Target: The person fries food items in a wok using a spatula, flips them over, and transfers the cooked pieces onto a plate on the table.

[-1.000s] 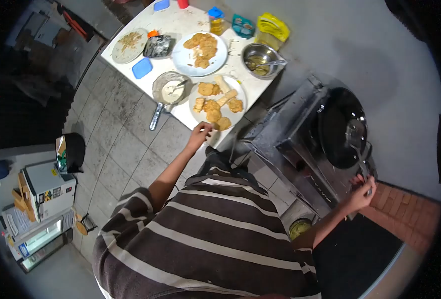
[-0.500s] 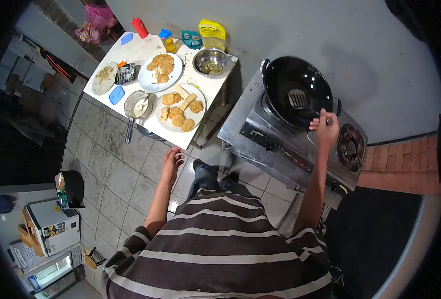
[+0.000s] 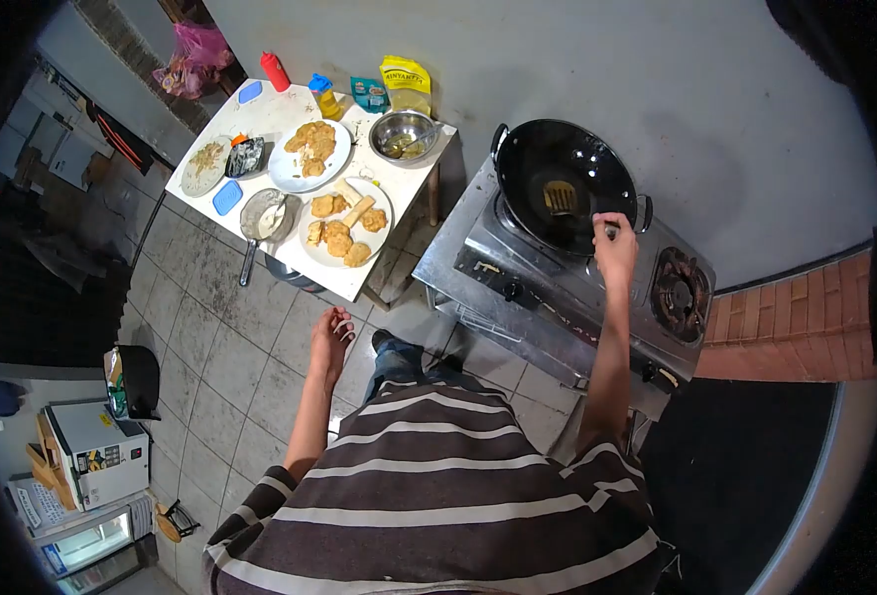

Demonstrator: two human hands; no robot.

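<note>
My right hand (image 3: 615,250) is closed around the handle of a slotted spatula over the near rim of a black wok (image 3: 533,149). The slotted spatula (image 3: 560,197) has its head low inside the wok and looks golden there; how deep any oil stands I cannot tell. The wok sits on the left burner of a steel gas stove (image 3: 463,273). My left hand (image 3: 331,342) hangs with loosely bent fingers and nothing in it, below the front edge of the white table (image 3: 334,281). Nearest to it on the table is a plate (image 3: 316,256) of golden fried pieces.
A second plate (image 3: 278,177) of fried food, a steel bowl (image 3: 405,136), a saucepan (image 3: 263,216) with pale batter, a red bottle (image 3: 275,71) and a yellow pouch (image 3: 407,83) stand on the table. The right burner (image 3: 683,288) has no pot.
The view has shifted slightly, so table and stove appear further left. My right hand has turned and closed more on the handle. The spatula head has changed from silvery to golden in the wok.
</note>
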